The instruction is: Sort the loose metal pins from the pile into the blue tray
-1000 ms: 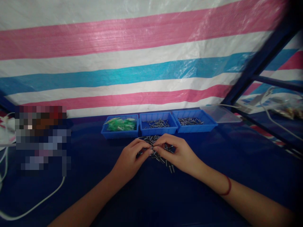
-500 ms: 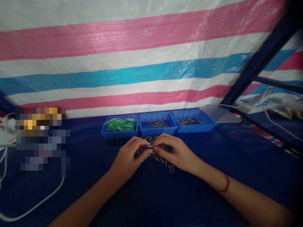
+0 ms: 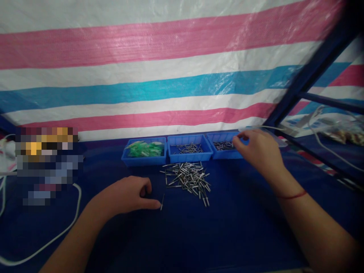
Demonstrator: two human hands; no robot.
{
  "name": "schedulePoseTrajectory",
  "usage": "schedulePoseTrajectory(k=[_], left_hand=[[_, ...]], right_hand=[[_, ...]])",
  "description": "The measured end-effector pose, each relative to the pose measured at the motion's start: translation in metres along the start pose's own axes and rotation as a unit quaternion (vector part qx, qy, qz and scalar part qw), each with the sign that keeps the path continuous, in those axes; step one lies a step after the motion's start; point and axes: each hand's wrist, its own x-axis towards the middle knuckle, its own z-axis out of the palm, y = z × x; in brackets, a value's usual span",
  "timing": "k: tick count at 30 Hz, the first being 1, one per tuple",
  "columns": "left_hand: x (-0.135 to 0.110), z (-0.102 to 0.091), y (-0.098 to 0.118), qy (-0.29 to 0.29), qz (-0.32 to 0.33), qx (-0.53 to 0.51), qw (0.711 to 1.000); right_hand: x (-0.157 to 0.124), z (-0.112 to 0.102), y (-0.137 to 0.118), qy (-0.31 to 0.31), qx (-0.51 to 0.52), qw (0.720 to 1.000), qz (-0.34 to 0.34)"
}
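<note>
A pile of small metal pins (image 3: 187, 179) lies on the dark blue table cover in front of three blue trays. My left hand (image 3: 127, 195) rests on the table left of the pile, fingers curled, its fingertip touching a single pin (image 3: 162, 201). My right hand (image 3: 257, 149) is over the right tray (image 3: 224, 149), which holds metal pins, with thumb and forefinger pinched together; what they hold is too small to make out. The middle tray (image 3: 190, 153) also holds pins. The left tray (image 3: 144, 155) holds green plastic pieces.
A striped pink, white and blue tarpaulin (image 3: 159, 72) hangs behind the trays. A white cable (image 3: 66, 223) curves over the table at the left. A clear plastic lid (image 3: 280, 141) lies past the right tray. A dark blue frame bar (image 3: 309, 72) slants up at the right.
Both hands left the pile, where they had been pinching pins together. The right hand moved up and right to the right tray. The left hand drew back left, touching a single pin.
</note>
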Motion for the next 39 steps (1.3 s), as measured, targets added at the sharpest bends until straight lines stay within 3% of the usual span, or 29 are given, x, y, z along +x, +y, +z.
schedulePoseTrajectory(k=[3,10,15,23,34,39], left_hand=[[-0.001,0.008,0.010,0.022,0.020,0.032,0.999],[0.010,0.025,0.028,0.067,0.035,0.068,0.995],[0.014,0.030,0.035,0.079,0.054,0.072,0.993],[0.021,0.036,0.040,0.084,0.057,0.107,0.989],[0.030,0.052,0.045,0.147,0.063,0.136,0.978],[0.033,0.055,0.043,0.195,0.102,-0.008,0.975]], right_hand=[[-0.004,-0.005,-0.018,0.003,0.054,0.998,-0.025],[-0.026,-0.008,-0.070,-0.082,0.180,0.972,-0.127],[-0.037,-0.007,-0.086,-0.133,0.228,0.950,-0.170],[-0.049,-0.005,-0.102,-0.157,0.246,0.921,-0.257],[-0.052,-0.009,-0.105,-0.180,0.238,0.913,-0.278],[-0.055,-0.008,-0.107,-0.175,0.300,0.909,-0.230]])
